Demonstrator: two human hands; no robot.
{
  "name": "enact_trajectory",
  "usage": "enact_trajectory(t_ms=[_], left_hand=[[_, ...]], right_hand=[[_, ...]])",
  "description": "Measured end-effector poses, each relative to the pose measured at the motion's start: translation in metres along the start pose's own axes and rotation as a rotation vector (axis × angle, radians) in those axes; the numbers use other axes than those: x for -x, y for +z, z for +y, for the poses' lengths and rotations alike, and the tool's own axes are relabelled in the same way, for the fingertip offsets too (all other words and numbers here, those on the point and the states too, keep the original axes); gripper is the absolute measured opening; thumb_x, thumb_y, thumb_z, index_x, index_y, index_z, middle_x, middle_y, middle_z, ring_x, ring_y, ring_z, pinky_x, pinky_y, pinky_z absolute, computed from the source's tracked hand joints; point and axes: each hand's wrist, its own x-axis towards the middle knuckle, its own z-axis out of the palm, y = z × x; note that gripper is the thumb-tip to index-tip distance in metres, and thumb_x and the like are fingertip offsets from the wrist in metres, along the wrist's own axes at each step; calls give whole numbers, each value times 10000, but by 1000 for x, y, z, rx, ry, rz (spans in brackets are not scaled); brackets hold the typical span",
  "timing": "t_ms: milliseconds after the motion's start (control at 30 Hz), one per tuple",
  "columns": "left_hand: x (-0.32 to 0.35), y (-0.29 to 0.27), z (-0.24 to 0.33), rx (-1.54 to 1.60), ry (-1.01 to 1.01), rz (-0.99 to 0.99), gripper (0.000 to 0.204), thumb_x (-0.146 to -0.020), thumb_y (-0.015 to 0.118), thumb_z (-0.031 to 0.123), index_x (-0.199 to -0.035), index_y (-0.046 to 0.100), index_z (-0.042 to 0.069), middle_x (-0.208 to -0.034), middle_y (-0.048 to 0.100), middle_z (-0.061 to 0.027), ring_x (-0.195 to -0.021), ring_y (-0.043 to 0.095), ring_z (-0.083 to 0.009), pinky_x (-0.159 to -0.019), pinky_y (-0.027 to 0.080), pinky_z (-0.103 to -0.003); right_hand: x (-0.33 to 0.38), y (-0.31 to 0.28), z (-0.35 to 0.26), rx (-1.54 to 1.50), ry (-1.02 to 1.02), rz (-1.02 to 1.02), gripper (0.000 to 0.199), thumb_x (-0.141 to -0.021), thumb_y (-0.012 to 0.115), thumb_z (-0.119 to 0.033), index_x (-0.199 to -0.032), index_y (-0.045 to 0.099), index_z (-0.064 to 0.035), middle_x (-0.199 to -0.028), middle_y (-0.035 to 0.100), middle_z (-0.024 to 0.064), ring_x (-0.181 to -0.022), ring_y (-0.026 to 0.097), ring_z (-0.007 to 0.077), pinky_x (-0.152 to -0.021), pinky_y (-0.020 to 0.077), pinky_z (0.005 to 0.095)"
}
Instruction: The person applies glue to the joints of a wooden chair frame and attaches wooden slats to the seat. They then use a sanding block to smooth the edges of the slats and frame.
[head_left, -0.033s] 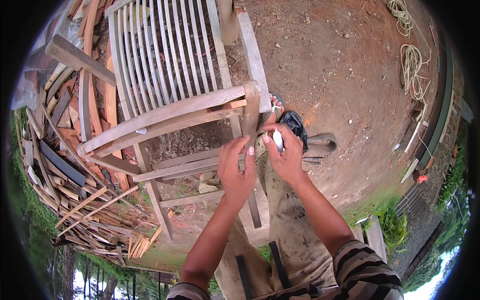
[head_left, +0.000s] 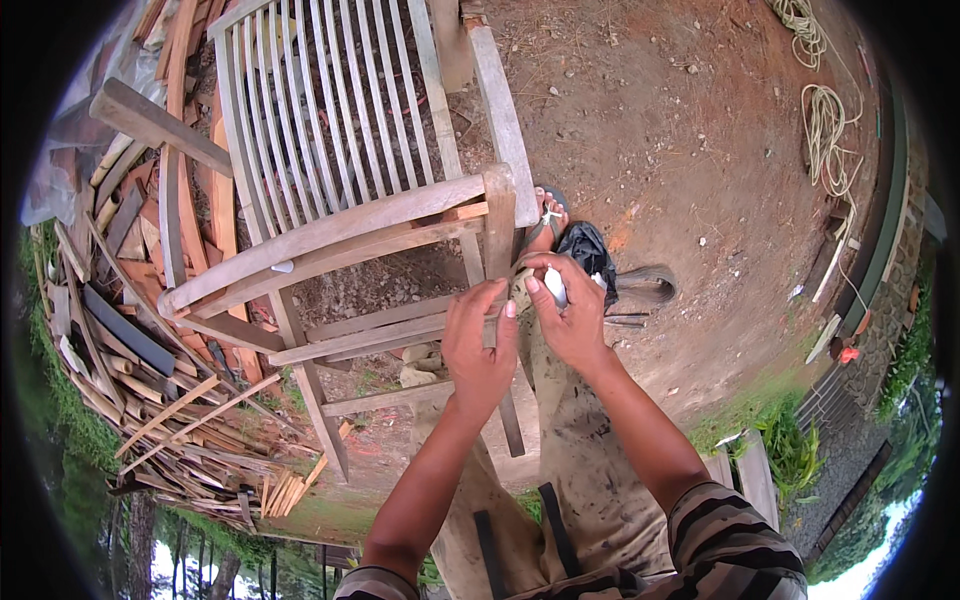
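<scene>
My right hand (head_left: 572, 318) is closed around a small white bottle (head_left: 556, 288), its thumb and fingers covering much of it. Close beside it, my left hand (head_left: 480, 345) has its fingers curled in toward the thumb; whatever lies between them is hidden. Both hands are over my stained tan trousers (head_left: 590, 450), next to the corner of a weathered wooden chair (head_left: 330, 225) with a slatted panel. A small white piece (head_left: 283, 267) rests on the chair's curved rail.
A black plastic bag (head_left: 585, 247) lies by my sandalled foot (head_left: 545, 220), near a dark curved strap (head_left: 648, 285). Piled scrap wood (head_left: 190, 430) fills the left side. Coiled pale rope (head_left: 825, 140) lies on the bare dirt at right, before a stone-edged strip (head_left: 880, 330).
The white bottle in my right hand has tilted a little, and less of its upper end shows. My left hand has shifted slightly, with its fingertips a bit lower.
</scene>
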Motion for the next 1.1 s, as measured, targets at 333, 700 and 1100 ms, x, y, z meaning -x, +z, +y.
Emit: enact_trajectory(t_ms=[333, 700, 1100], left_hand=[[-10, 34, 36, 96, -121, -21, 312, -974, 738, 38, -1274, 656, 13, -1121, 683, -131, -982, 687, -209, -780, 571, -324], [84, 34, 47, -232, -172, -391, 172, -1029, 627, 55, -1193, 648, 7, -1092, 680, -154, -926, 672, -271, -848, 543, -365], [91, 71, 123, -60, -306, -388, 297, -936, 719, 10, -1225, 653, 17, -1078, 686, -134, -923, 725, -239, -765, 593, -368]], right_hand=[[-10, -24, 9, -146, -55, -16, 234, -973, 703, -59, -1202, 675, -17, -1075, 702, 190, -972, 707, 386, -832, 561, 409], [-31, -29, 39, -110, -18, -5, 210, -995, 696, -124, -1189, 681, -44, -1024, 700, 179, -908, 685, 399, -803, 550, 448], [79, -154, -8, -269, 72, -145, 311, -1001, 674, -182, -1299, 705, -97, -1235, 735, 154, -1151, 705, 352, -971, 564, 448]])
